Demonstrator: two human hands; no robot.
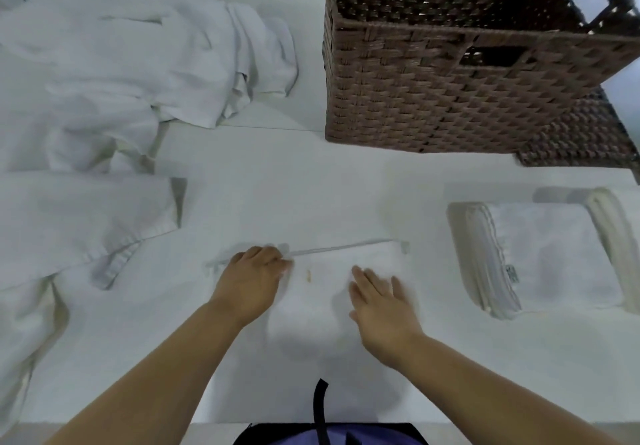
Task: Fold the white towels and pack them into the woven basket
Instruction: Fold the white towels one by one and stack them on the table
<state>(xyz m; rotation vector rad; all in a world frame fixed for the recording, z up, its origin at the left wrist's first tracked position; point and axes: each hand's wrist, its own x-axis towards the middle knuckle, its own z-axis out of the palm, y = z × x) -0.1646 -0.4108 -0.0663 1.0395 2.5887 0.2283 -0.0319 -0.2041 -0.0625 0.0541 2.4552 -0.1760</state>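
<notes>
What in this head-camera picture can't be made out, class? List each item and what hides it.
Head view throughout.
Woven basket: its floor and contents, hidden by its near wall.
Label on the folded stack: too small and blurred to read.
Loose towel pile: its extent, cut by the left edge.
Left hand: whether its grip holds the flat towel by the edge; curled fingers hide that.

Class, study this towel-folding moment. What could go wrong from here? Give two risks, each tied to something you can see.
1. The left hand grips the towel at its far edge, while the right hand lies flat on it; the layers may shift and the fold could come out crooked.
2. A small yellowish mark on the towel could be folded inside and packed into the woven basket unnoticed.
</notes>
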